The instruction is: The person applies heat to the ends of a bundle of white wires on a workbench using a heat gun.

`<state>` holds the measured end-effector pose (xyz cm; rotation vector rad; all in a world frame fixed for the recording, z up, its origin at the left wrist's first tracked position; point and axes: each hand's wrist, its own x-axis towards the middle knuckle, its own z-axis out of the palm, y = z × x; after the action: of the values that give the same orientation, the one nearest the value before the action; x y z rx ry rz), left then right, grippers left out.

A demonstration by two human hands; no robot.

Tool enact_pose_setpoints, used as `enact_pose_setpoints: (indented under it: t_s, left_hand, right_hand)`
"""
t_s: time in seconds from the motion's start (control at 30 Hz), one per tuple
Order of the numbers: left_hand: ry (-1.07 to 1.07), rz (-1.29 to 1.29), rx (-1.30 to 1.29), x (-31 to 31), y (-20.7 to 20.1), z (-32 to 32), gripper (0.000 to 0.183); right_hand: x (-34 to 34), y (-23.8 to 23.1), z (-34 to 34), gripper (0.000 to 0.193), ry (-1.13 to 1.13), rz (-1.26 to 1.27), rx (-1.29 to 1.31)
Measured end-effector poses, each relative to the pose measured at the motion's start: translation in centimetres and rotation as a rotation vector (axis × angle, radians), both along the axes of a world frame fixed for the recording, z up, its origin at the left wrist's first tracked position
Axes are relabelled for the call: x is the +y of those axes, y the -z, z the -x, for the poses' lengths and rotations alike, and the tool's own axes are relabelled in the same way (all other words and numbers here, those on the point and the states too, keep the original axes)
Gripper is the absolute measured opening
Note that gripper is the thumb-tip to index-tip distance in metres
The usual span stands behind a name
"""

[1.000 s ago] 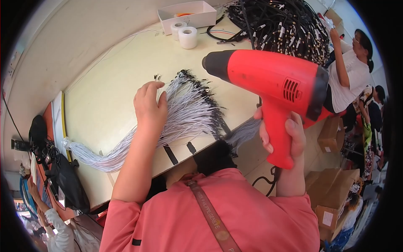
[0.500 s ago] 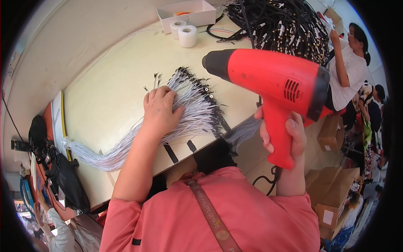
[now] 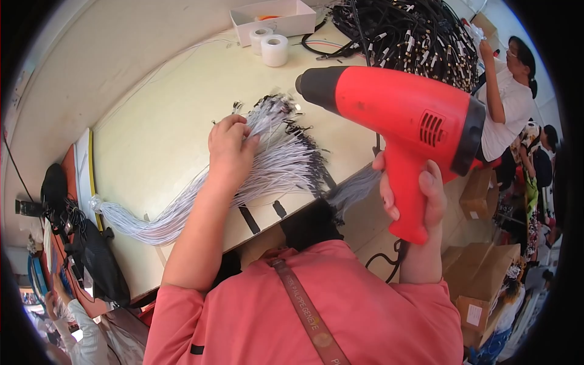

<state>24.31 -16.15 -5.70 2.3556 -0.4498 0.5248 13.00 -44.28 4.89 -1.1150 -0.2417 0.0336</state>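
Observation:
My right hand (image 3: 433,193) is wrapped round the handle of a red heat gun (image 3: 395,109), held above the table's right edge. Its black nozzle (image 3: 319,88) points left, over the dark ends of a bundle of thin white wires (image 3: 274,164). The wires fan out across the table and are gathered at their far left end (image 3: 100,207). On the bundle's far side, my left hand (image 3: 233,149) has its fingers closed on some of the wires, whose tips are blurred. Its fingertips are partly hidden. A few dark wire tips (image 3: 236,107) stick out beyond the fingers.
Two clear film rolls (image 3: 274,51) stand beside a white open box (image 3: 274,24) at the back. A heap of black cables (image 3: 407,42) fills the back right. Black bags (image 3: 97,261) lie at left. Cardboard boxes (image 3: 480,267) and a co-worker (image 3: 508,103) are at right.
My left hand's fingers have drawn together, and the far part of the wire bundle has moved apart from the rest. The heat gun has shifted slightly to the right.

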Motion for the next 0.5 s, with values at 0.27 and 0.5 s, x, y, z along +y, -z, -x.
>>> enact_pose_setpoints:
  t_s: [0.27,0.5]
  left_hand:
    - [-0.103,0.233,0.2,0.4,0.37,-0.39,0.012]
    - [-0.12,0.237,0.28,0.17,-0.33,-0.44,0.015]
  right_hand:
    - [-0.69,0.2,-0.02,0.064,-0.004,-0.005,0.002]
    - [-0.77,0.22,-0.17,0.062,-0.001,-0.004,0.017]
